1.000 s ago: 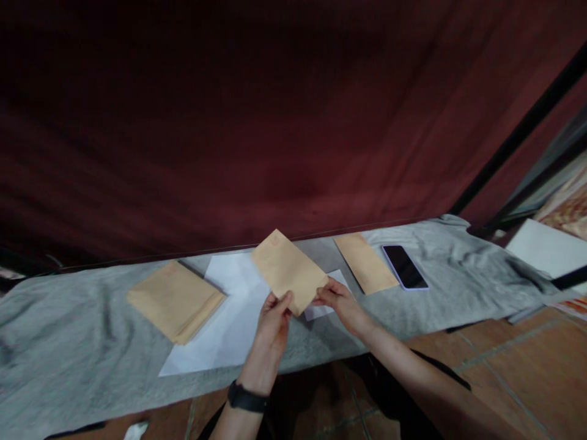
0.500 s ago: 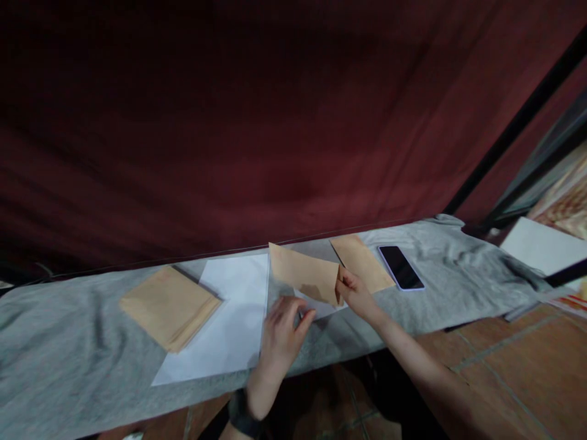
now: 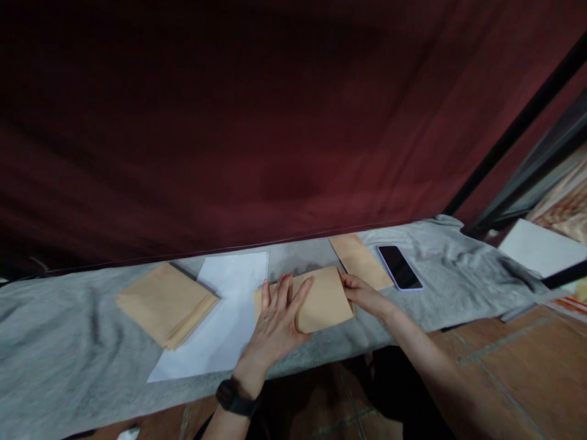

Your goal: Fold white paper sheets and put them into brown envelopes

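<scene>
Envelope (image 3: 326, 300): left grip (image 3: 279, 318) spread flat on it, right grip (image 3: 365, 297) pinching its right end. Phone (image 3: 399, 267) beyond right grip; paper stack (image 3: 166, 300) left of left grip.

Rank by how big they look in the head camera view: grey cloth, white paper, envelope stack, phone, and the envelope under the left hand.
1. Grey cloth
2. White paper, partly covered
3. Envelope stack and envelope under the left hand: too alike to rank, the latter partly hidden
4. Phone
</scene>
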Action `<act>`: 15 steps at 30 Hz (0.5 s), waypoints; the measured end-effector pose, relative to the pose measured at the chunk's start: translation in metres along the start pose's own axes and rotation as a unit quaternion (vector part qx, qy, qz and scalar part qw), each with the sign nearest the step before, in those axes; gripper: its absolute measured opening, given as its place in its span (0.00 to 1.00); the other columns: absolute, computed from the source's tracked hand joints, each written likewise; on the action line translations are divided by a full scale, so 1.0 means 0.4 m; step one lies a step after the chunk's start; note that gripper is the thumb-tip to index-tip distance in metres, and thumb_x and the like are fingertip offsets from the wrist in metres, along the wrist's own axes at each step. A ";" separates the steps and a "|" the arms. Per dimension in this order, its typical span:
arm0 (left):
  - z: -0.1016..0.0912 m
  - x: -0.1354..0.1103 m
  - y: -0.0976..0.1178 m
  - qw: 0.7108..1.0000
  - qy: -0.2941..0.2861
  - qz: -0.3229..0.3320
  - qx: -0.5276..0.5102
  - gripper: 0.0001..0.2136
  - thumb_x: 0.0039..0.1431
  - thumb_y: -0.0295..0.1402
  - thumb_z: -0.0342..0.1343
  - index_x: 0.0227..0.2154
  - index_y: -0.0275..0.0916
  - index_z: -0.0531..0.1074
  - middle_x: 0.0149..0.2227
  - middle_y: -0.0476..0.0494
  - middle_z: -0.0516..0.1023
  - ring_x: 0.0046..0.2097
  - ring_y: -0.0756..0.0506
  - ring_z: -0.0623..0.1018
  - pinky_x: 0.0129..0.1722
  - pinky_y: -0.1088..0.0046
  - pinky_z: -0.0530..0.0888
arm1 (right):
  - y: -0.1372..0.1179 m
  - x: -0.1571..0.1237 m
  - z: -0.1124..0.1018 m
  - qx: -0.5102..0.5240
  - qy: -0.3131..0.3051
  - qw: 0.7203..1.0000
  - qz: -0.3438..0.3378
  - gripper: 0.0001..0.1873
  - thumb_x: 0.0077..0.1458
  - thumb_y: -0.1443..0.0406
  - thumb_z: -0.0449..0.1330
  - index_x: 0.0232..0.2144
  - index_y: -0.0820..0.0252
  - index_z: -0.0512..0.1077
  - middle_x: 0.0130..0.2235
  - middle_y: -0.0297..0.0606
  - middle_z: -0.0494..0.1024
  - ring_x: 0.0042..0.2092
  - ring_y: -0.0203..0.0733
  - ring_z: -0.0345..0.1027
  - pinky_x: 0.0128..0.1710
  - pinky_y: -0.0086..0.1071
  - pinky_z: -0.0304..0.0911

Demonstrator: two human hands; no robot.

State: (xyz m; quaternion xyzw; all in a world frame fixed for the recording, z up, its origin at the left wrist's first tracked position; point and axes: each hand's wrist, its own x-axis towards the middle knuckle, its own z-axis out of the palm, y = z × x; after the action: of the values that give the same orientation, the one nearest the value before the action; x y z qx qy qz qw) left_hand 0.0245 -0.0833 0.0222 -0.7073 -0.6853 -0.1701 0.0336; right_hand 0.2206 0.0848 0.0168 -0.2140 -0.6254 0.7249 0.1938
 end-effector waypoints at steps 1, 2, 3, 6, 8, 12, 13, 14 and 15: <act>0.006 0.000 -0.002 1.000 0.002 -0.001 -0.003 0.54 0.46 0.48 0.68 0.71 0.49 0.43 0.70 0.31 0.54 0.70 0.28 0.55 0.67 0.37 0.44 | 0.006 0.003 -0.004 -0.017 0.006 1.000 -0.009 0.15 0.49 0.57 0.69 0.38 0.57 0.79 0.35 0.33 0.82 0.36 0.42 0.74 0.41 0.34 0.67; 0.011 0.000 -0.003 1.000 0.004 -0.002 -0.004 0.52 0.47 0.47 0.67 0.71 0.49 0.43 0.69 0.32 0.55 0.70 0.29 0.56 0.67 0.38 0.44 | 0.013 0.006 -0.007 -0.032 0.014 0.999 -0.015 0.14 0.48 0.57 0.69 0.37 0.57 0.79 0.35 0.33 0.82 0.36 0.42 0.74 0.40 0.34 0.67; 0.014 0.001 -0.004 1.000 0.007 -0.002 -0.002 0.51 0.49 0.45 0.66 0.71 0.49 0.43 0.68 0.32 0.57 0.70 0.29 0.57 0.67 0.38 0.44 | 0.021 0.010 -0.010 -0.048 0.024 0.998 -0.019 0.14 0.48 0.57 0.68 0.36 0.57 0.79 0.35 0.33 0.82 0.36 0.42 0.73 0.40 0.35 0.68; 0.018 0.001 -0.004 1.000 0.011 -0.003 0.011 0.48 0.51 0.41 0.64 0.71 0.48 0.44 0.66 0.33 0.61 0.68 0.31 0.60 0.68 0.40 0.44 | 0.044 0.018 -0.017 -0.094 0.055 0.994 -0.029 0.12 0.48 0.60 0.66 0.36 0.56 0.79 0.34 0.33 0.82 0.36 0.45 0.74 0.39 0.37 0.69; 0.017 0.002 -0.001 1.000 0.007 -0.004 0.021 0.46 0.52 0.39 0.63 0.71 0.48 0.44 0.65 0.34 0.63 0.67 0.33 0.62 0.68 0.41 0.44 | 0.055 0.020 -0.020 -0.126 0.077 0.988 -0.041 0.11 0.48 0.62 0.65 0.36 0.55 0.79 0.33 0.35 0.82 0.36 0.47 0.74 0.39 0.40 0.69; 0.011 0.005 0.008 0.999 -0.010 -0.011 0.042 0.45 0.53 0.35 0.63 0.71 0.47 0.44 0.65 0.34 0.63 0.66 0.33 0.63 0.68 0.44 0.48 | 0.053 0.018 -0.026 -0.189 0.155 0.966 -0.083 0.12 0.47 0.64 0.64 0.37 0.54 0.78 0.35 0.37 0.81 0.39 0.48 0.74 0.44 0.42 0.69; 0.010 0.007 0.010 0.999 -0.014 -0.012 0.047 0.46 0.53 0.34 0.63 0.71 0.48 0.44 0.65 0.34 0.63 0.66 0.33 0.63 0.68 0.44 0.49 | 0.048 0.015 -0.029 -0.194 0.193 0.957 -0.098 0.13 0.47 0.63 0.64 0.38 0.55 0.78 0.37 0.38 0.81 0.41 0.48 0.74 0.45 0.42 0.68; 0.009 0.008 0.011 0.998 -0.018 -0.011 0.051 0.46 0.53 0.34 0.63 0.71 0.48 0.44 0.66 0.34 0.63 0.65 0.32 0.63 0.68 0.44 0.49 | 0.042 0.012 -0.032 -0.192 0.232 0.947 -0.112 0.14 0.48 0.61 0.65 0.39 0.55 0.78 0.39 0.39 0.81 0.42 0.48 0.74 0.47 0.41 0.68; 0.009 0.009 0.013 0.998 -0.020 -0.009 0.054 0.46 0.53 0.33 0.63 0.71 0.48 0.44 0.66 0.34 0.63 0.65 0.32 0.63 0.68 0.44 0.49 | 0.034 0.007 -0.036 -0.181 0.261 0.941 -0.120 0.14 0.49 0.59 0.64 0.39 0.55 0.78 0.40 0.40 0.81 0.43 0.47 0.73 0.47 0.40 0.67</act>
State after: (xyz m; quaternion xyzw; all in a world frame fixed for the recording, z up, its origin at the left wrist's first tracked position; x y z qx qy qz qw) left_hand 0.0302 -0.0790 0.0210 -0.7012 -0.7007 -0.1191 0.0567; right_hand 0.2259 0.0963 0.0014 -0.3508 -0.6943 0.4896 0.3940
